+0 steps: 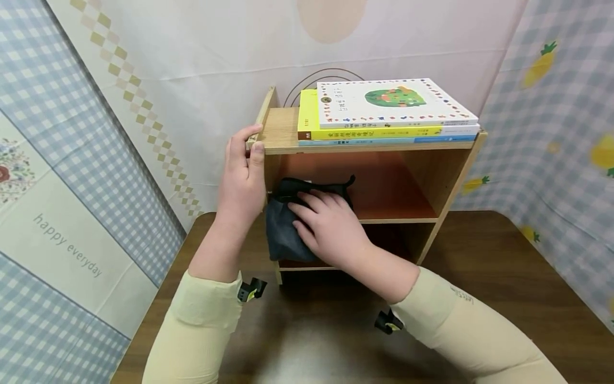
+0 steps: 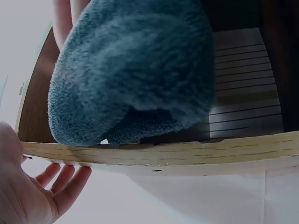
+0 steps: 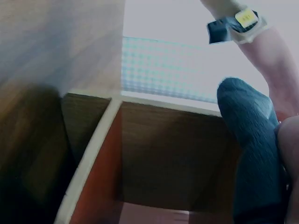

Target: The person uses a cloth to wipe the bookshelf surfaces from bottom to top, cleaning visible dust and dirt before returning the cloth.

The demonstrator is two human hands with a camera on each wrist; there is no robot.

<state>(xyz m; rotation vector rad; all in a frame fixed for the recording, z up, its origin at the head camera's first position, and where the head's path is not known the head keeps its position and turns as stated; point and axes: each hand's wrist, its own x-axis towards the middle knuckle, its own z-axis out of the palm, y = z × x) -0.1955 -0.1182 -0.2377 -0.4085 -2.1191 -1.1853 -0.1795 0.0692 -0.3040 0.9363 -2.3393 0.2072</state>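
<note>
A small wooden shelf (image 1: 278, 128) stands on the brown table, its compartments facing me. My left hand (image 1: 242, 178) grips the top left corner of its side panel, fingers spread along the panel in the left wrist view. A dark blue-grey fuzzy cloth (image 1: 283, 232) is held by my right hand (image 1: 336, 229) at the left end of the middle compartment. In the left wrist view the cloth (image 2: 135, 70) lies bunched against the inner side of the panel, hiding most of my right hand. The right wrist view shows the cloth (image 3: 257, 149) hanging folded beside my hand.
A stack of books (image 1: 393, 109), white on top and yellow below, lies on the shelf's top board. The orange-brown middle board (image 1: 384, 184) shows right of the cloth. Patterned curtains (image 1: 566, 106) surround the table (image 1: 503, 277).
</note>
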